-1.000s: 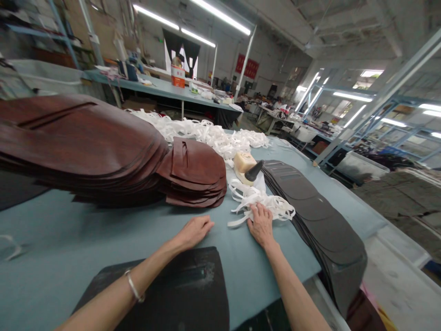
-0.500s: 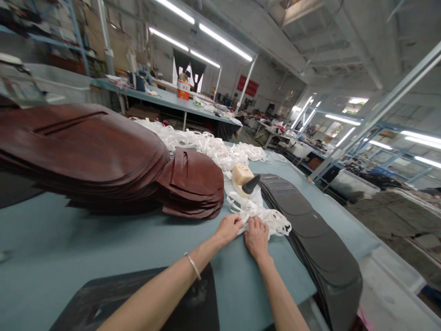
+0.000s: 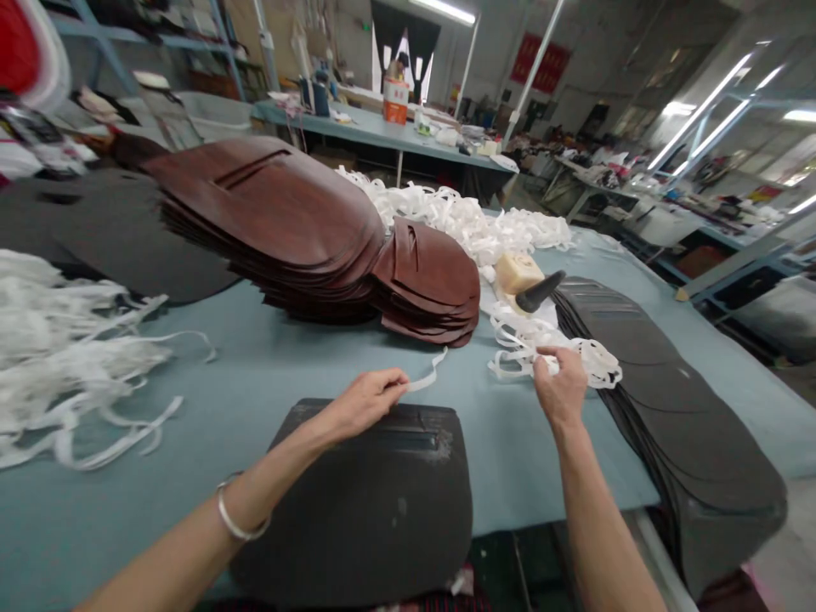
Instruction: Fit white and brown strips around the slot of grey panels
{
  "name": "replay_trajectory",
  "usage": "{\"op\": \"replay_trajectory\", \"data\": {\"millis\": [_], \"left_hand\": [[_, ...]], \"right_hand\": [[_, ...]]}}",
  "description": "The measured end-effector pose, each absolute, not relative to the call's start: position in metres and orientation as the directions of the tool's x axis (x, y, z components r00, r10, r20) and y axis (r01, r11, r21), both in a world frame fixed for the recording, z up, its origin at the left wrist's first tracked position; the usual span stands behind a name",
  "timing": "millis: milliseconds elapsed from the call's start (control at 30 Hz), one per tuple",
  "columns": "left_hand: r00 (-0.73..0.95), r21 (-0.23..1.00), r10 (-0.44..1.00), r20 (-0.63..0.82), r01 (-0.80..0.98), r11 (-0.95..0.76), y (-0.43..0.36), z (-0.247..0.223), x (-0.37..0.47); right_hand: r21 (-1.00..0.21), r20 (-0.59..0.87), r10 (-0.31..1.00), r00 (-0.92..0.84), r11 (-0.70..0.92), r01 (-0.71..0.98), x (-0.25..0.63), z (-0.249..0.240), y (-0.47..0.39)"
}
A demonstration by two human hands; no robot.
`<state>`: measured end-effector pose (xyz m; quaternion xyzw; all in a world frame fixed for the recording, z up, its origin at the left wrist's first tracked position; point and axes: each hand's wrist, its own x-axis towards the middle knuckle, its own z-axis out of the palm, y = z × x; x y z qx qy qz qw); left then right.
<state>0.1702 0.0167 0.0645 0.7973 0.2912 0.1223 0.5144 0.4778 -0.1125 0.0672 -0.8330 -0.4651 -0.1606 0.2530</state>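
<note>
Strip of thin, narrow white ribbon-like material (image 3: 426, 380) pinched in the left grip (image 3: 370, 399), its wavy free end reaching past the fingertips.
Head view: the left thumb and forefinger are together on the strip, over the far edge of a matte dark-grey round-cornered panel (image 3: 363, 518); holding near the end should keep it from twisting. The right grip (image 3: 563, 391) is at a loose tangle of curled white strips (image 3: 599, 364), fingertips close together; whether they clamp a strand, I cannot tell. Teasing strands out slowly should avoid knots. Beyond the left grip rises a glossy reddish-brown stack of leather-like, slotted, rounded sheets (image 3: 439, 272); beyond the right grip, a smooth cream block (image 3: 518, 274) beside a black tapered cone (image 3: 541, 291); right of it, stacked dark-grey flexible-looking panels (image 3: 676, 391) droop over the blue-green worktop's (image 3: 516, 467) edge.
</note>
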Motion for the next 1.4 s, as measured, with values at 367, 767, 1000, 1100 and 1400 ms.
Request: {"op": "replay_trajectory", "data": {"millis": [367,767,1000,1100,1400], "left_hand": [[0.773,0.817,0.586,-0.242,0.488,-0.306,-0.003,0.069,0.101],[0.463,0.721,0.843,-0.274,0.679,-0.138,0.003,0.027,0.035],[0.309,0.695,0.915,-0.259,0.717,-0.045,0.024,0.024,0.042],[0.256,0.675,0.933,-0.255,0.737,-0.018,0.03,0.02,0.046],[0.207,0.627,0.93,-0.304,0.779,0.031,0.041,0.016,0.05]], "right_hand": [[-0.646,-0.076,0.997,-0.017,-0.036,0.763,0.337,0.069,-0.146],[-0.63,-0.081,0.951,0.299,-0.281,0.723,0.324,0.026,-0.138],[-0.578,-0.091,0.872,0.481,-0.44,0.688,0.332,0.018,-0.128],[-0.607,-0.076,0.875,0.478,-0.421,0.674,0.335,0.013,-0.126],[-0.647,-0.137,0.843,0.52,-0.474,0.598,0.342,0.006,-0.12]]}}
